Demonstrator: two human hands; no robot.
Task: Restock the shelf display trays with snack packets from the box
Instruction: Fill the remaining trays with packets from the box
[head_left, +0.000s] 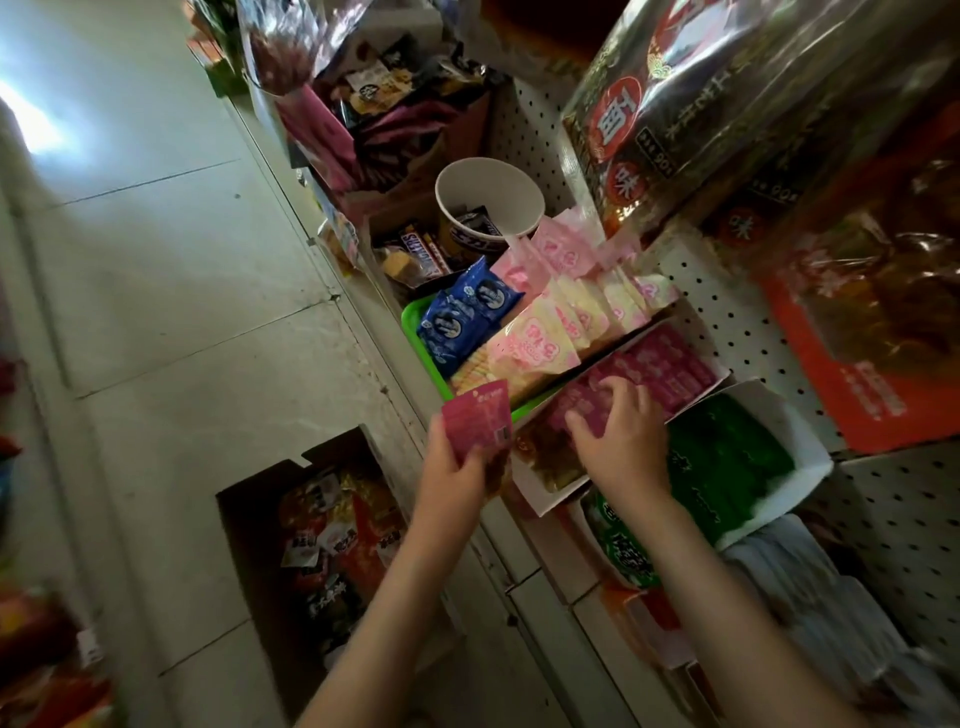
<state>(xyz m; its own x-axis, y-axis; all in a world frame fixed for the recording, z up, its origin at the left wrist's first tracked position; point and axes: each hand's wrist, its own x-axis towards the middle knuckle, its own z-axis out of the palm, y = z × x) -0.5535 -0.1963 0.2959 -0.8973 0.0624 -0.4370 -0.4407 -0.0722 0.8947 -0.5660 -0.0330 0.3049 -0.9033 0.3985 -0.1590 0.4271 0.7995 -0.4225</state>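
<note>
My left hand (457, 467) grips a small stack of pink snack packets (479, 415) just in front of the shelf edge. My right hand (621, 431) rests with spread fingers on the row of pink packets (660, 364) inside a white display tray (550, 493). To its right, a second white tray (810, 457) holds green packets (727, 462). An open cardboard box (244, 525) with red and yellow snack packets (332, 540) stands on the floor at the lower left.
A green tray (415, 322) holds blue packets and pale pink-and-yellow packets. Behind it are a white paper tub (488, 202), chocolate bars and bagged snacks. Large foil bags (727, 104) hang over the shelf at the upper right. Tiled floor (156, 260) lies to the left.
</note>
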